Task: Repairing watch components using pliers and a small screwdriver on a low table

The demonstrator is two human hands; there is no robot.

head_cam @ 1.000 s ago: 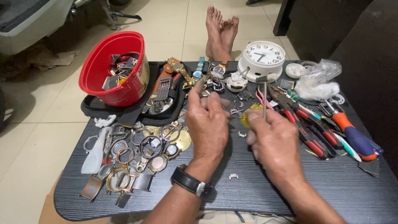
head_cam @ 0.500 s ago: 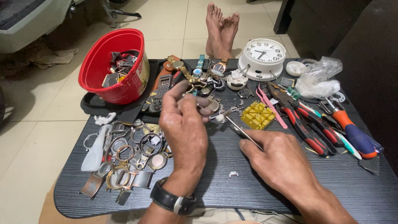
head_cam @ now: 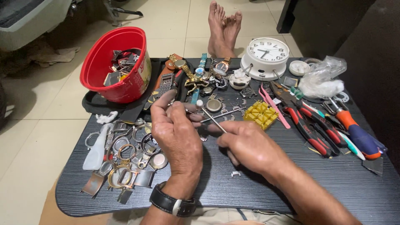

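Hands (head_cam: 208, 133) nearer; tool (head_cam: 212, 117) between (pinched)

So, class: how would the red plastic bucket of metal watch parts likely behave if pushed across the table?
The red plastic bucket already leans, resting on a black tray's edge, so it may tip. Its load of metal parts probably makes it heavy for its size. Thin walls could flex.

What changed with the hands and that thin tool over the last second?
The right hand drew back toward the body and now holds a thin metal tool raised. The left hand shifted left, fingers pinching something small. The yellow block, red bucket and clock stayed put.
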